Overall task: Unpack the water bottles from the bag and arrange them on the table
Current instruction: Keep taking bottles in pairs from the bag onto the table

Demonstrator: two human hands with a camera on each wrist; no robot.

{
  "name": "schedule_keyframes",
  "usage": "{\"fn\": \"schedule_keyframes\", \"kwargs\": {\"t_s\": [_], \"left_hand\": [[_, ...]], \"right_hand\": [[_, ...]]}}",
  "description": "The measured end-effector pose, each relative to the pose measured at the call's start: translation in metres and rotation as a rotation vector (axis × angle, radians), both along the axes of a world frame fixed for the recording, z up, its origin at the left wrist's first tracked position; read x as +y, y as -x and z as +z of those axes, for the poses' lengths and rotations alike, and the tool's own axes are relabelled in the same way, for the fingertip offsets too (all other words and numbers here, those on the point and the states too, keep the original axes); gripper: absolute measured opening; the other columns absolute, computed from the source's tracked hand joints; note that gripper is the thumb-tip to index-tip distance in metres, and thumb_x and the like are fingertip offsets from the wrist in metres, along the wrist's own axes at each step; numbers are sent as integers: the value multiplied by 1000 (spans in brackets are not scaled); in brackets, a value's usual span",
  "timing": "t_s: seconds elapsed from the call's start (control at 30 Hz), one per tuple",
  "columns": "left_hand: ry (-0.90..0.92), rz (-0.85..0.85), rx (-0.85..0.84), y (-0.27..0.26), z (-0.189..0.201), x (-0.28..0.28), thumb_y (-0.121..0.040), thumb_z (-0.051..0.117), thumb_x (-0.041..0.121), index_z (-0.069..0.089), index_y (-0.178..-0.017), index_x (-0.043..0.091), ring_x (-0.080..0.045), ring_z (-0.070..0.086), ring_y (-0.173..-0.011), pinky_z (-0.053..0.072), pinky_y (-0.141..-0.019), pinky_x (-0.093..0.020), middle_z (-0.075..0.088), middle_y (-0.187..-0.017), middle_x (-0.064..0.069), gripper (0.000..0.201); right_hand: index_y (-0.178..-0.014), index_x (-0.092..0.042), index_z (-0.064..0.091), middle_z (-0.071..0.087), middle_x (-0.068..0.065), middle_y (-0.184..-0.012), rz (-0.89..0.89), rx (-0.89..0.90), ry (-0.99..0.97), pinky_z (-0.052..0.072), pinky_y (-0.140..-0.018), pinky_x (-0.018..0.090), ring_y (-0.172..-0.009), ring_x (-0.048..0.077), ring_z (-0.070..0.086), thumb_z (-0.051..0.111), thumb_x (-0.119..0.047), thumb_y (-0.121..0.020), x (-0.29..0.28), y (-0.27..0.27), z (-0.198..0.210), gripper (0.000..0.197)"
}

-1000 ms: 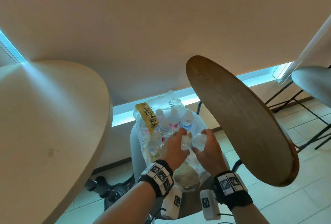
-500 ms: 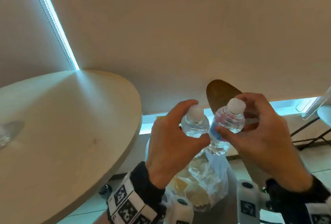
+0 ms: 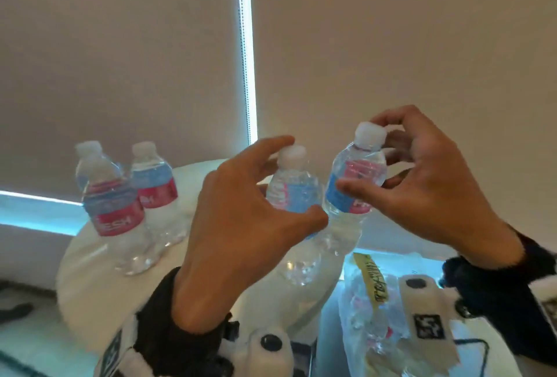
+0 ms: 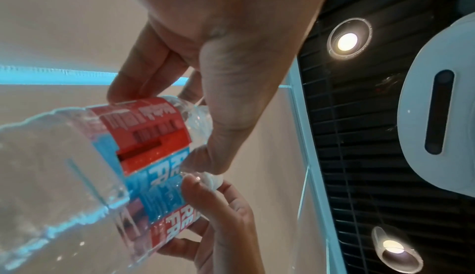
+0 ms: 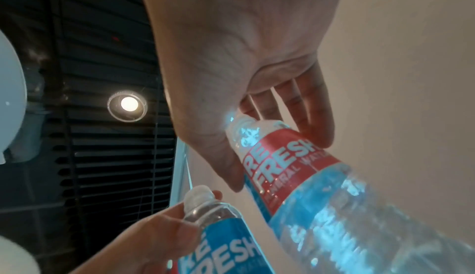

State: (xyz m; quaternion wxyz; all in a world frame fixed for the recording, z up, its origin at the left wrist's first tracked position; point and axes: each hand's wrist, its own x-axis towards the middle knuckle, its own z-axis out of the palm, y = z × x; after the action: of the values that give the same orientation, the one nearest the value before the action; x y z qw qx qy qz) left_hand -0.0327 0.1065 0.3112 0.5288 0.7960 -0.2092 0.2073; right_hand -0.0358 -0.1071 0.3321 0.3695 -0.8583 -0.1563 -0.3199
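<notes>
I carry one bottle in each hand above the desk [image 3: 90,280]: my left hand [image 3: 241,226] pinches the left bottle [image 3: 294,195] by its shoulder, my right hand [image 3: 422,195] the right bottle [image 3: 352,192] near the cap. Both grips are fingertip-only, so either bottle could swing or slip. The two standing bottles [image 3: 114,210] look close together, though blur hides the gap; setting mine down carelessly could topple them.

We see clear bottles with white caps and red-and-blue labels: one in the left hand [image 3: 241,220], one in the right hand [image 3: 428,192], lettering white. Our wristbands [image 3: 168,343] are black with black-and-white square markers. The clear bag [image 3: 370,316] shows a yellow strip.
</notes>
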Motion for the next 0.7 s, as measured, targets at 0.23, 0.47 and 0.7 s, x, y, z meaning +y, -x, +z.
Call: {"fn": "schedule_keyframes", "kwargs": {"t_s": [0.23, 0.47, 0.7], "left_hand": [[-67, 264, 14, -10, -3, 69, -42, 81, 49, 58, -125, 44, 1, 71, -89, 65, -71, -33, 68, -105, 24, 86], [-131, 479, 44, -8, -12, 106, -51, 91, 40, 56, -127, 41, -13, 73, -94, 61, -86, -43, 70, -115, 16, 83], [-95, 517, 76, -9, -18, 125, -51, 91, 29, 53, -123, 40, -16, 75, -85, 63, -81, -43, 72, -111, 13, 82]], "right_hand": [[-113, -26, 47, 71, -2, -104, 195, 80, 86, 56, -62, 13, -75, 3, 68, 90, -38, -65, 82, -58, -12, 66], [-110, -31, 44, 71, -5, -102, 270, 137, 109, 60, -72, 38, -77, 13, 69, 86, -42, -62, 141, -93, -27, 64], [-114, -29, 44, 71, -3, -105, 303, 168, 141, 62, -72, 38, -75, 13, 70, 85, -46, -63, 169, -107, -30, 68]]}}
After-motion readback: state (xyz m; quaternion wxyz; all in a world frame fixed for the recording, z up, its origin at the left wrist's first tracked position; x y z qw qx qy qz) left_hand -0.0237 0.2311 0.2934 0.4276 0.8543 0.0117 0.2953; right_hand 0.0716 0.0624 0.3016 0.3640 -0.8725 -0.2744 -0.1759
